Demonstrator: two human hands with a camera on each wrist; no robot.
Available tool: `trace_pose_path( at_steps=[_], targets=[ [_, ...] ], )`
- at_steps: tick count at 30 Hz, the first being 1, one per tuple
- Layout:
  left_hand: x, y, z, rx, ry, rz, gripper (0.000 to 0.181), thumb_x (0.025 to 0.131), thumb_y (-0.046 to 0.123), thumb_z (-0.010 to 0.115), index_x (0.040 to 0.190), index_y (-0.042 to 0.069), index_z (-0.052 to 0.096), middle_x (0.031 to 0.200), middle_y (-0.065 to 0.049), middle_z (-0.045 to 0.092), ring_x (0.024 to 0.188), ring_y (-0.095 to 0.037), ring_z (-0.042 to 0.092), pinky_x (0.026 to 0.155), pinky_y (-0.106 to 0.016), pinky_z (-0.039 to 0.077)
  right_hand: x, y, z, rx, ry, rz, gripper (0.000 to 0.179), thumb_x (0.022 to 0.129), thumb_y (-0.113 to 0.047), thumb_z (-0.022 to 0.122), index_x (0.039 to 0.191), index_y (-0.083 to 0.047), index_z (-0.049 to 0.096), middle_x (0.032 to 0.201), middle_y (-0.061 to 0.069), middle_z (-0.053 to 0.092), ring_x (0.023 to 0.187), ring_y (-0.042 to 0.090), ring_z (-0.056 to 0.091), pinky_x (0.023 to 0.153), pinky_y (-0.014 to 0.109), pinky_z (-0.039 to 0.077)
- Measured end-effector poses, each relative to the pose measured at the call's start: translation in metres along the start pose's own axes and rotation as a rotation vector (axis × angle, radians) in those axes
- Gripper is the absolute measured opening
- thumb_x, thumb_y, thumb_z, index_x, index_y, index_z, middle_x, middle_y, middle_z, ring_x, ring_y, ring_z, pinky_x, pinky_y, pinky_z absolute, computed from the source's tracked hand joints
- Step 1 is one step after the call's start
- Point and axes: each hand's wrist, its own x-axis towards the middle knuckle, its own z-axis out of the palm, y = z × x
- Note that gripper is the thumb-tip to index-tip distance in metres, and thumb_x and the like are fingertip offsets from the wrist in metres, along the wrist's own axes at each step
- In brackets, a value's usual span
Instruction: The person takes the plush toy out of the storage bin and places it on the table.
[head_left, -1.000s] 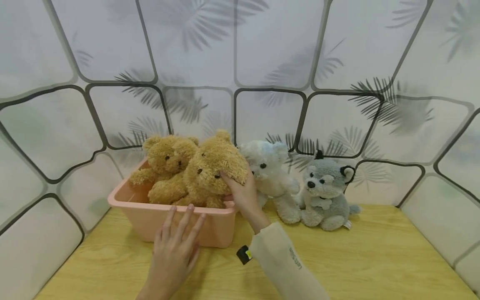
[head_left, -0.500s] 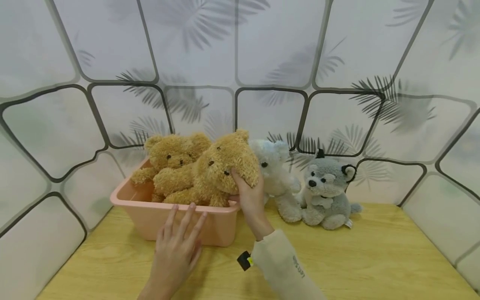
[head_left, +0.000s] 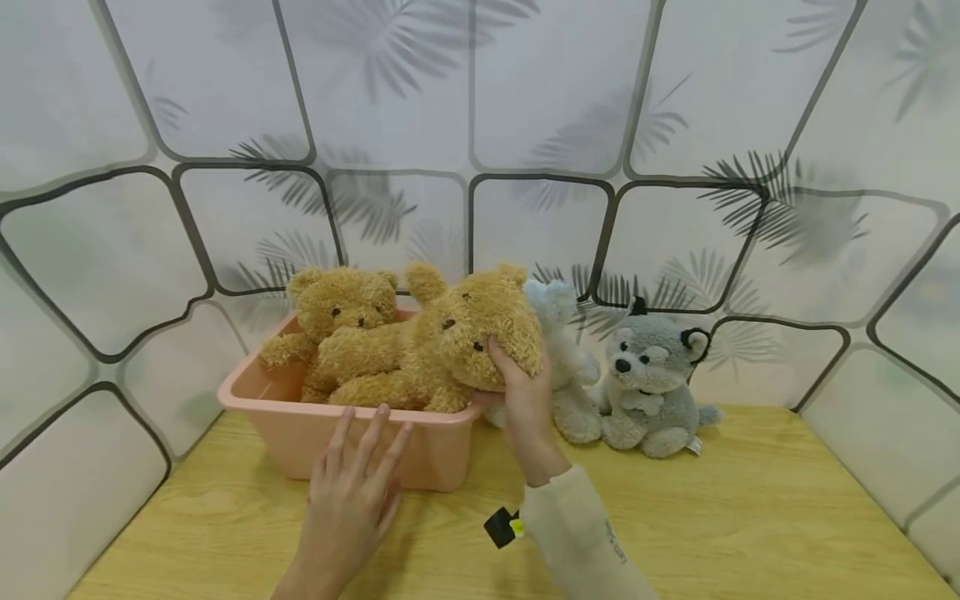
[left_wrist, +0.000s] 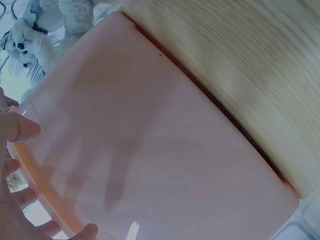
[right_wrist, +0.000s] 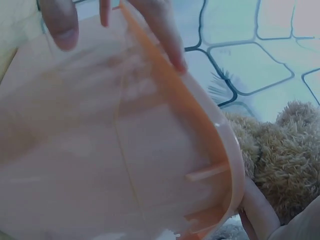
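A golden-brown teddy bear (head_left: 420,358) lies tilted over the right side of a pink plastic tub (head_left: 431,458), its head past the rim. My right hand (head_left: 531,421) grips that head, thumb on the face near the nose; the other fingers are mostly hidden behind it. In the right wrist view the bear's fur (right_wrist: 285,155) shows beside the rim. My left hand (head_left: 348,508) rests on the tub's front, its straight fingertips at the rim. Close up, the left wrist view shows the tub's outer wall (left_wrist: 165,135) below those fingers.
Another brown teddy bear (head_left: 345,304) sits inside the tub at the back left. Right of the tub sit a white plush toy (head_left: 573,375), partly hidden, and a grey husky plush (head_left: 660,400). The wooden table (head_left: 712,525) meets a patterned cloth wall (head_left: 540,100) behind.
My right hand has moved right with the teddy bear's head, now covering more of the white plush and uncovering the other bear's face. My left hand has stayed at the rim.
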Motion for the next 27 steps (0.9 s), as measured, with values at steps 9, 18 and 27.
trace_pose_path(
  at_steps=[9, 18, 27],
  targets=[
    [0.0, 0.0, 0.0, 0.002, 0.001, 0.001, 0.053, 0.106, 0.035, 0.027, 0.142, 0.01, 0.056, 0.153, -0.019, 0.044, 0.134, -0.056, 0.038, 0.079, -0.07, 0.049, -0.005, 0.0, -0.009, 0.119, 0.029, -0.007, 0.05, 0.102, -0.013, 0.06, 0.149, -0.014, 0.043, 0.135, 0.014, 0.053, 0.11, 0.028, 0.065, 0.061, 0.042, 0.062],
    [0.0, -0.001, 0.0, 0.005, 0.001, 0.004, 0.053, 0.106, 0.034, 0.027, 0.143, 0.01, 0.056, 0.153, -0.019, 0.044, 0.134, -0.055, 0.037, 0.079, -0.069, 0.049, -0.009, 0.003, -0.014, 0.162, 0.011, 0.005, 0.055, 0.107, -0.015, 0.051, 0.157, -0.01, 0.028, 0.148, 0.02, 0.042, 0.097, 0.024, 0.072, 0.075, 0.048, 0.061],
    [0.0, -0.001, -0.001, 0.011, -0.005, 0.006, 0.052, 0.101, 0.031, 0.035, 0.144, 0.011, 0.055, 0.154, -0.019, 0.043, 0.134, -0.055, 0.038, 0.079, -0.07, 0.05, -0.013, 0.004, -0.02, 0.276, 0.14, 0.073, 0.091, 0.106, -0.021, 0.052, 0.158, -0.016, -0.023, 0.165, 0.019, 0.01, 0.068, 0.028, 0.073, 0.082, 0.048, 0.06]
  ],
)
